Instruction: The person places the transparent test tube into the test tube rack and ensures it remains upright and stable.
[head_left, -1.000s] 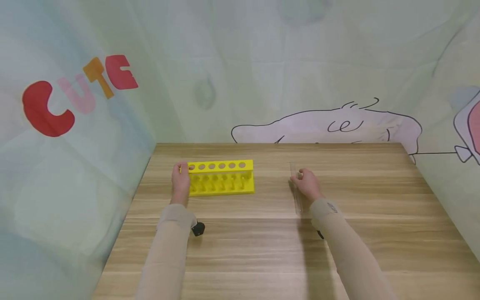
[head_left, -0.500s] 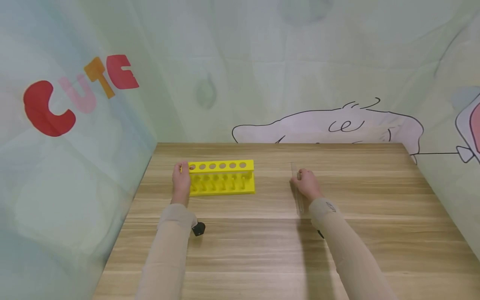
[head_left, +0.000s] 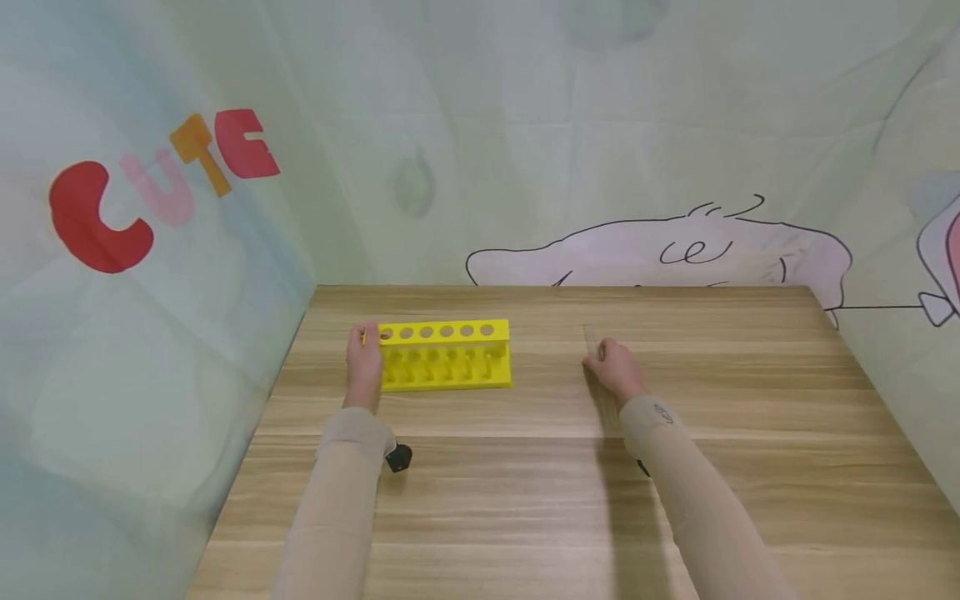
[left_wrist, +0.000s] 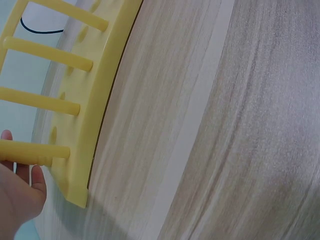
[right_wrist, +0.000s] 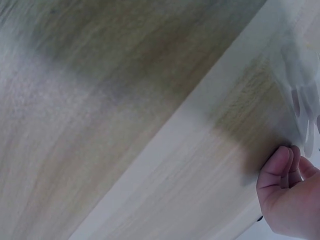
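Observation:
A yellow test tube rack (head_left: 446,385) stands on the left part of the wooden table, with a row of round holes along its top and pegs below. My left hand (head_left: 363,360) grips the rack's left end; in the left wrist view, fingers (left_wrist: 37,181) show beside the end peg. To the right of the rack, my right hand (head_left: 617,368) pinches a clear test tube (head_left: 589,337) between thumb and fingers. The tube lies slantwise, its lower end close to the right sleeve. In the right wrist view the transparent tube (right_wrist: 299,65) is blurred above the curled right hand (right_wrist: 287,187).
The wooden table (head_left: 495,500) has a seam running across it. A printed cloth (head_left: 495,167) hangs behind and at the sides. A small black device (head_left: 399,457) sits at the left wrist.
The tube's lower end has swung a little to the right, toward the right sleeve. The left hand and the rack stay in place.

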